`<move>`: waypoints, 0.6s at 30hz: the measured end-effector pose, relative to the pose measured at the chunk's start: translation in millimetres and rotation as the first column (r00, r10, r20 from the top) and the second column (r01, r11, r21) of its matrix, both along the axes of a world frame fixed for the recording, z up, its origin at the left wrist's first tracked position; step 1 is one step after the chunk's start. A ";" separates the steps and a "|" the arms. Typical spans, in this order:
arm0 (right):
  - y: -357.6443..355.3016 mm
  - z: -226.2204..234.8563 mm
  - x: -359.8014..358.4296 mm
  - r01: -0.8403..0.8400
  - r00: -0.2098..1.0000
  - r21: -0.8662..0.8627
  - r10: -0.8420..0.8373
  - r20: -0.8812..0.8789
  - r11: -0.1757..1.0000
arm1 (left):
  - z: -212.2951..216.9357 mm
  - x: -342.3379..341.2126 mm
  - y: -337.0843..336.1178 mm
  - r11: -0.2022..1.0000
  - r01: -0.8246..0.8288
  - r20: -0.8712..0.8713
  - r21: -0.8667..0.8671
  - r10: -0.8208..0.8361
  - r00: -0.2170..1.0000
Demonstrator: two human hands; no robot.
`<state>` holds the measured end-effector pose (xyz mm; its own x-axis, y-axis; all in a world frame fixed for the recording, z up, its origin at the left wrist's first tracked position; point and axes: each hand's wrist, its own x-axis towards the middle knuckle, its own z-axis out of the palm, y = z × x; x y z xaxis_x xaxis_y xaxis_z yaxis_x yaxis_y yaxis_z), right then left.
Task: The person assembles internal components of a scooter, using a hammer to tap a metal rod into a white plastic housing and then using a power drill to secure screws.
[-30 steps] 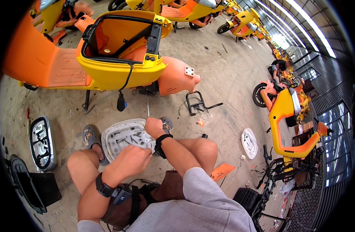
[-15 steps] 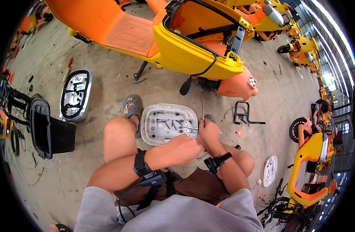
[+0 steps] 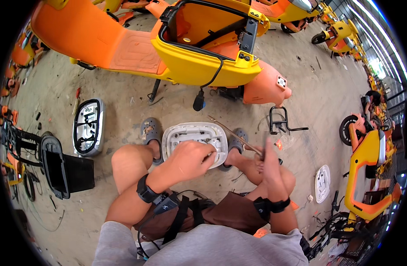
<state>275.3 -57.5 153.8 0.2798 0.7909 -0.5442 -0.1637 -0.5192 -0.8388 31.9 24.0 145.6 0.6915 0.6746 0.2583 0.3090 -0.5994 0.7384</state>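
My left hand (image 3: pixel 192 158) is closed over the near side of a white plastic cover (image 3: pixel 166 139) that lies hollow side up on the floor between my feet. Its fingers curl together, and whatever they hold is hidden. Small metal screws and fittings lie in the cover, partly blocked by the hand. To the right, my right hand (image 3: pixel 269 166) grips a long thin metal rod tool (image 3: pixel 232 133) near one end. The rod slants up and left past the cover's right edge. Motion blurs the hand, and the tool's gripped end is unclear.
A yellow and orange scooter body (image 3: pixel 185 66) stands just ahead, its black cable hanging down. A black bin (image 3: pixel 79 173) and a silver-white cover (image 3: pixel 88 126) sit left. On the right are a black metal bracket (image 3: pixel 279 120), another white cover (image 3: pixel 322 184) and a scooter frame (image 3: pixel 358 177).
My hands have moved apart. The left one went left over the cover; the right one went right, tilting the rod from upright to a slant. The view has shifted somewhat.
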 end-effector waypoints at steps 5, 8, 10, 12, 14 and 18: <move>-45.6 22.4 32.8 0.115 0.927 0.060 -0.085 -0.365 0.992 | -13.7 3.8 -0.5 0.994 0.052 -0.183 -0.101 -0.070 0.981; -76.4 21.9 25.9 0.172 0.941 0.210 -0.097 -0.324 0.962 | 4.8 18.4 -6.8 0.865 0.091 -0.176 -0.493 -0.202 0.963; -97.2 8.4 6.1 0.142 0.987 0.334 -0.106 -0.122 0.932 | -5.5 27.7 -15.0 0.686 0.310 0.094 -0.659 -0.333 0.938; -113.1 -4.1 -20.6 0.030 0.997 0.412 -0.001 -0.071 0.911 | -5.8 37.1 -23.8 0.524 0.503 0.325 -0.687 -0.398 0.858; -109.1 -12.1 -48.1 -0.132 0.977 0.323 0.069 0.199 0.937 | -5.3 41.9 -32.7 0.427 0.625 0.470 -0.653 -0.418 0.777; -88.4 -33.7 -97.0 -0.270 0.783 0.253 0.058 0.620 0.929 | -19.0 51.1 -45.4 0.370 0.518 0.504 -0.771 -0.143 0.852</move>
